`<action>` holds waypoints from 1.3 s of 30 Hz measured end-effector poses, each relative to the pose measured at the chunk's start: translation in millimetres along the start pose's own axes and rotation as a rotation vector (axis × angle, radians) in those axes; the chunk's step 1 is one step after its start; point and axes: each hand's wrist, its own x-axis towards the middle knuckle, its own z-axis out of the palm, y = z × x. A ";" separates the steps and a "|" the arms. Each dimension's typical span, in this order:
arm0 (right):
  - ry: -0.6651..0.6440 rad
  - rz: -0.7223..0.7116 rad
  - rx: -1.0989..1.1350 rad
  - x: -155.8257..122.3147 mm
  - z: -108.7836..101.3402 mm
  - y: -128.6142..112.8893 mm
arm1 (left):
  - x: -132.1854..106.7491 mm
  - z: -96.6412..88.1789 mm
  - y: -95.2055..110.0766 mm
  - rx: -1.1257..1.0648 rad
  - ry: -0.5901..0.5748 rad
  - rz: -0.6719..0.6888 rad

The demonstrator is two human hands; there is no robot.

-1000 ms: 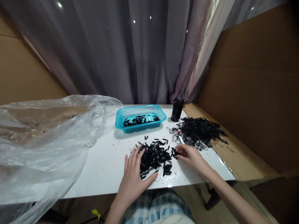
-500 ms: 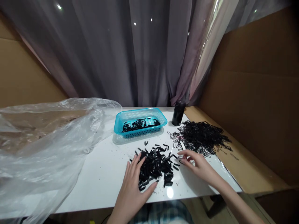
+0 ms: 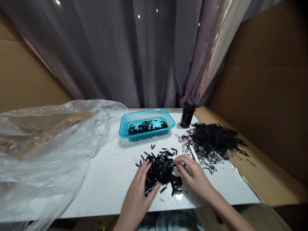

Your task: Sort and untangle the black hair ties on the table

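While both flank black clip pile (image 3: 160, 168), left hand (image 3: 138, 189) & right hand (image 3: 193, 177) open, flat, holding nothing

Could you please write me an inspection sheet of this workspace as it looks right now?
Surface: white tabletop, speckled with black crumbs.
Job's things: pile of small black pieces between both hands; more in the blue basket.
Clutter: tangle of thin black loops, black cylinder, clear plastic bag.
Grippers: left hand open against the pile; right hand with fingers curled at its edge.
Cables: nothing seen.
Surroundings: grey curtain, cardboard walls.
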 end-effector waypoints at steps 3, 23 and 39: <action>0.078 0.069 -0.042 -8.1 -1.1 8.6 | 0.2 -0.7 3.2 0.045 0.042 -0.004; -0.086 -0.091 -0.026 30.2 19.4 28.9 | 49.4 -29.9 11.3 -0.310 -0.202 -0.098; 0.007 -0.124 0.036 49.5 21.0 21.0 | 102.4 -25.1 2.2 -0.328 -0.219 0.066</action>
